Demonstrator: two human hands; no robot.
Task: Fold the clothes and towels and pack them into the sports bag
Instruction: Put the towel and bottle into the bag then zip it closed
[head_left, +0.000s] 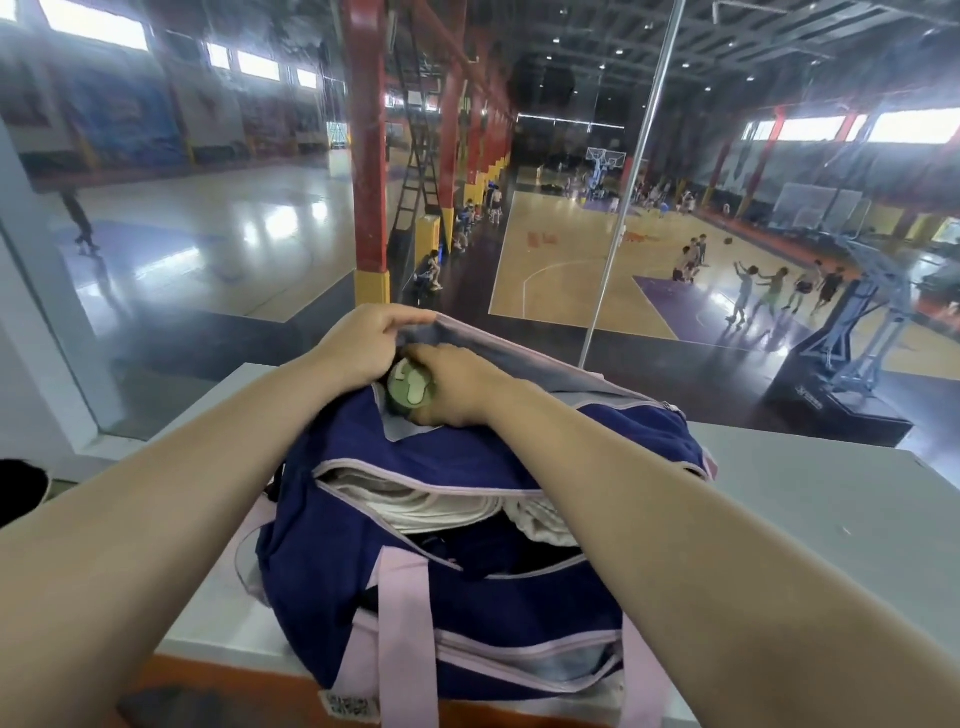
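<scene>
left arm: bare, stretched forward | left hand (363, 340): fingers curled, thumb and fingers pinched shut on a fabric edge | right arm: bare, reaching forward and inward | right hand (457, 387): knuckles up, fingers wrapped around a round green object, touching the left hand

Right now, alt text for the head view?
Two bare hands work at the far end of a navy sports bag: left hand lifts a pocket flap, right hand pushes in a green bottle. White towels fill the open main compartment.

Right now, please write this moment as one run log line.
left hand: holds end pocket flap open | right hand: pushes green bottle in | sports bag: main zip open, white towels inside
</scene>
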